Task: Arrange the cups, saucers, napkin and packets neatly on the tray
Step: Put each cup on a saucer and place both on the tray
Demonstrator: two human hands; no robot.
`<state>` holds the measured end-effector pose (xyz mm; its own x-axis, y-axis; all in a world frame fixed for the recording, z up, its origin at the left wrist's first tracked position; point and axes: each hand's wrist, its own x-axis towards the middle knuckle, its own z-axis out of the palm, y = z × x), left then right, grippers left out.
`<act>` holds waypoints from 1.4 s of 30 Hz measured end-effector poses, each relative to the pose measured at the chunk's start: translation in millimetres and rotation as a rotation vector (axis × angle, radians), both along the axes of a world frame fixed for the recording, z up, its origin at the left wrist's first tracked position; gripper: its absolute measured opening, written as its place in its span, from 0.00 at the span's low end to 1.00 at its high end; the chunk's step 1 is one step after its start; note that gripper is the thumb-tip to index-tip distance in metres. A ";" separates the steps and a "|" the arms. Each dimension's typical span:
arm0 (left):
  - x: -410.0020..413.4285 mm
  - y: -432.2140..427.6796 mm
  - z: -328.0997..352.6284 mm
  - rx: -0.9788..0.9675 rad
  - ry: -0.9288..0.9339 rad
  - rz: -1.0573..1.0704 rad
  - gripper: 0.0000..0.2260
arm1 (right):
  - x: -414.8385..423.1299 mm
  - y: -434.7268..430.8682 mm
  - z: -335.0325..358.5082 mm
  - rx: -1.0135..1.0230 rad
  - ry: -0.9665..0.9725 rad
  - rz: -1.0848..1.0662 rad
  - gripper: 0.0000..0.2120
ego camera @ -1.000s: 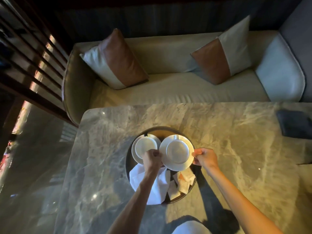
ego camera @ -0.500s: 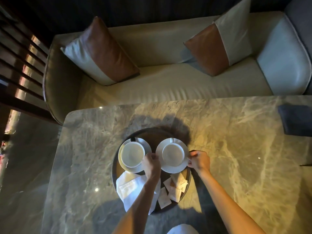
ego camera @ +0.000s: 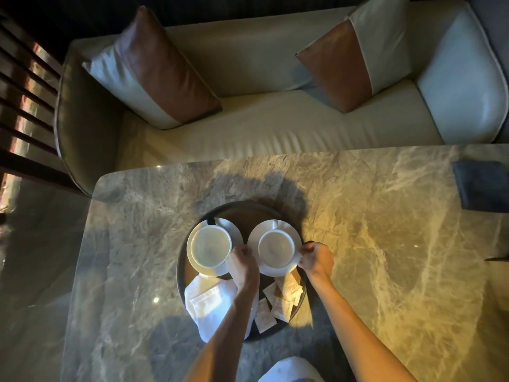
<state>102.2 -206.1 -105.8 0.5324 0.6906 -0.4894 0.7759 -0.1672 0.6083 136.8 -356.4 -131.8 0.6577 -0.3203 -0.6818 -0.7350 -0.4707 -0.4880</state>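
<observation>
A round dark tray (ego camera: pixel 249 209) sits on the marble table. On its far half two white cups stand on white saucers: the left cup (ego camera: pixel 211 246) on the left saucer (ego camera: pixel 234 230), the right cup (ego camera: pixel 276 248) on the right saucer (ego camera: pixel 263 232). My left hand (ego camera: pixel 243 263) pinches the right saucer's left rim. On the same saucer's right rim my right hand (ego camera: pixel 316 257) is closed. A white napkin (ego camera: pixel 209 301) lies at the tray's near left, partly under my left forearm. Several paper packets (ego camera: pixel 283 299) lie at the near right.
The marble table (ego camera: pixel 385 257) extends right and left of the tray. A dark folded cloth (ego camera: pixel 482 186) lies at the table's right edge. A cream sofa (ego camera: pixel 275 125) with two brown-and-white cushions stands behind the table. White clothing shows at the bottom edge.
Both hands have stayed on the right saucer's rims. The camera has tilted, so tray and hands sit lower and further left in view. Cups look slightly apart now.
</observation>
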 end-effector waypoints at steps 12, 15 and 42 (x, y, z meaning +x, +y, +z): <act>-18.9 -9.9 -10.3 -0.030 -0.143 0.103 0.09 | -5.0 7.3 8.8 -0.146 -0.084 0.045 0.09; -17.1 -8.8 -9.7 0.007 -0.157 0.094 0.10 | -4.7 8.3 10.4 -0.161 -0.083 0.069 0.08; -52.8 -27.2 -7.8 -0.124 -0.002 0.216 0.06 | -39.1 28.2 24.9 0.025 -0.079 -0.392 0.04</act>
